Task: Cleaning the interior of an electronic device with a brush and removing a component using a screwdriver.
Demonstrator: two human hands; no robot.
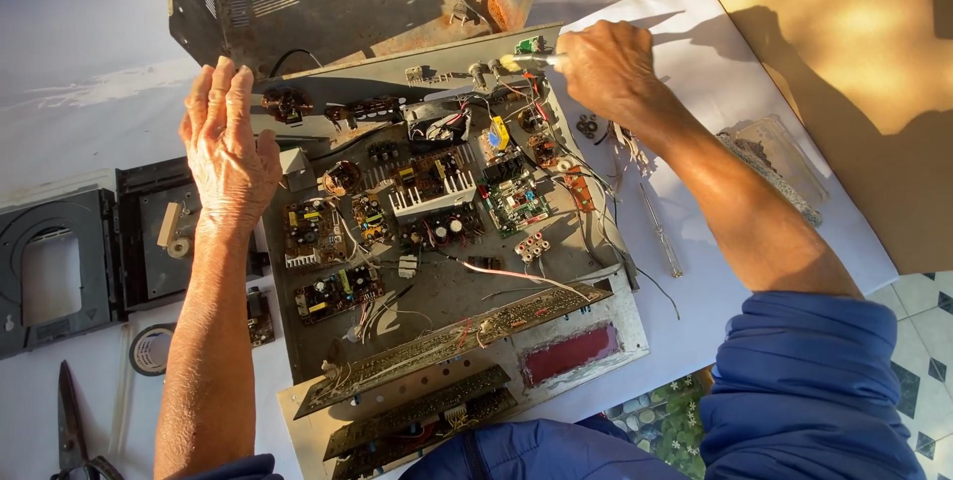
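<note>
The right hand (608,68) is closed around a pale-handled tool (531,62) at the far edge of the open grey metal chassis of circuit boards (437,291), mid-bench. The left hand (228,142) is pressed flat, fingers spread, on its left rim. A slip could tear the loose red and white wires (516,103).

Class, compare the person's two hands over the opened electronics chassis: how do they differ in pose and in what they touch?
The left hand lies flat with fingers spread on the chassis rim, holding nothing; the right hand is curled around a pale-handled tool. The left hand rests at the chassis's far left corner, the right hand at its far right corner. Both arms are bare below blue sleeves.
</note>
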